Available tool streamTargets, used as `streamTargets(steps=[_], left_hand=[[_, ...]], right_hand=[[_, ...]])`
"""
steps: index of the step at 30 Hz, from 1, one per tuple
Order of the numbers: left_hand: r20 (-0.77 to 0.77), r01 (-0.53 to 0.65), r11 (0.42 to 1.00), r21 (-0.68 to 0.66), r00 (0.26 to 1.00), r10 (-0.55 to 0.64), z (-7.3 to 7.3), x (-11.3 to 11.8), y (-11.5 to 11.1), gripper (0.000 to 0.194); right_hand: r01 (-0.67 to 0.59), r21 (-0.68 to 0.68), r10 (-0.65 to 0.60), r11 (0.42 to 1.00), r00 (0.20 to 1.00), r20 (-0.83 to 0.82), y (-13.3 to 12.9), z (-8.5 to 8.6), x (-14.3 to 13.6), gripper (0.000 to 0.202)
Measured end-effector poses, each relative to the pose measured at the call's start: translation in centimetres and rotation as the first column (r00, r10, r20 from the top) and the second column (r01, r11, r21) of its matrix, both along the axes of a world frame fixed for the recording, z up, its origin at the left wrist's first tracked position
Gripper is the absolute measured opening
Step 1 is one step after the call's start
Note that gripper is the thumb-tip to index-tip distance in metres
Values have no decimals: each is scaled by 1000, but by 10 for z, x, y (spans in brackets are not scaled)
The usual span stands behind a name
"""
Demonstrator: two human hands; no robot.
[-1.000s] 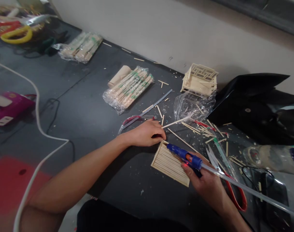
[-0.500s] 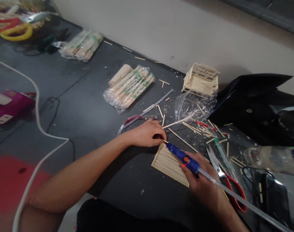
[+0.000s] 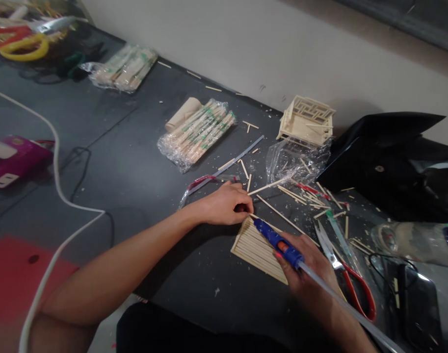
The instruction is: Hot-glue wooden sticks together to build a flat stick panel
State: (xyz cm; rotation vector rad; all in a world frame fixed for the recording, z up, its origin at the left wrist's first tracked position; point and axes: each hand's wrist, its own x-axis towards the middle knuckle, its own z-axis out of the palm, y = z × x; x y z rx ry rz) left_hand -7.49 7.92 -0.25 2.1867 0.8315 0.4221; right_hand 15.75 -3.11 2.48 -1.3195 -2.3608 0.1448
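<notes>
My right hand (image 3: 314, 262) is closed around a blue hot glue gun (image 3: 273, 237); a long translucent glue stick (image 3: 330, 282) runs out of its back end. The gun's nozzle is over the upper edge of a small panel (image 3: 258, 252) of thin wooden sticks laid side by side, flat on the dark table. My left hand (image 3: 227, 202) is closed at the panel's top left corner. Its fingertips pinch the end of a thin wooden stick (image 3: 253, 215) along that edge. The panel's right part is partly hidden by the gun and my right hand.
Loose sticks (image 3: 312, 200) and red-handled scissors (image 3: 358, 289) lie to the right, near a black phone (image 3: 422, 309) and a clear bottle (image 3: 411, 240). A small stick-built model (image 3: 306, 120) stands by the wall. Wrapped stick bundles (image 3: 201, 135) lie behind; a white cable (image 3: 58, 162) crosses at left.
The glue gun and my right hand have shifted slightly, and the glue stick behind the gun slopes more steeply downward. My left hand stays in nearly the same place.
</notes>
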Motion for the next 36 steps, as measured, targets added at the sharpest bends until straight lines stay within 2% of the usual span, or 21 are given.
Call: streamTargets(steps=[7,15,20,24,36], left_hand=[[-6,-10,1000,-4,1000,10,0,1,0,10],[-4,-12,1000,-2,1000,12,0,2,-1,10],[-37,-36,999,-17,999,35,1,4,-2,8],[-64,-56,998,-15,996,55,4,6,-4,7],[-44,-95,995,9,994,95,2,9,-7,9]], right_hand=[[30,-11,-30,999,999,22,-3,-1,2,21],[1,19,-2,1000,999,43,-3,1,2,23],[37,-14,-36,999,998,42,-8,-1,8,24],[56,15,-57,998,998,40,-10,-1,10,25],[13,8,-14,1000,997,77,-15,5,18,22]])
